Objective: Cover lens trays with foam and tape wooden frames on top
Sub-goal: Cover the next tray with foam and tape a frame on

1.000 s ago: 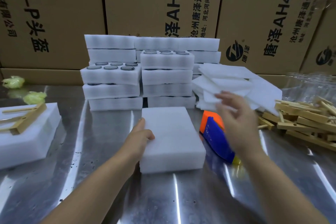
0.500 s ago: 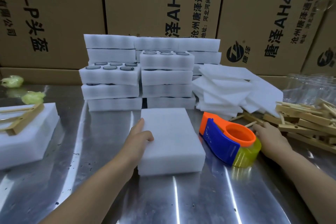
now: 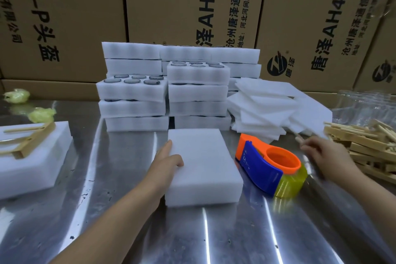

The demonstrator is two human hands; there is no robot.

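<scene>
Foam-covered tray (image 3: 205,167) sits mid-desk (image 3: 128,221), tape dispenser (image 3: 263,167) just beside it. Left hand (image 3: 167,165) rests against its left edge, index straight, thumb on top. Right hand (image 3: 327,156) is at the wooden frames (image 3: 368,146), too blurry to tell its grip.

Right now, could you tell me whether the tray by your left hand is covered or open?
Covered: the front tray shows a plain foam top, no lenses, unlike the open stacked trays behind.

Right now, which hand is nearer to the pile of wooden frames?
Right. The right hand is directly beside the pile of wooden frames; the left hand rests on the foam-covered tray, beyond the tape dispenser.
</scene>
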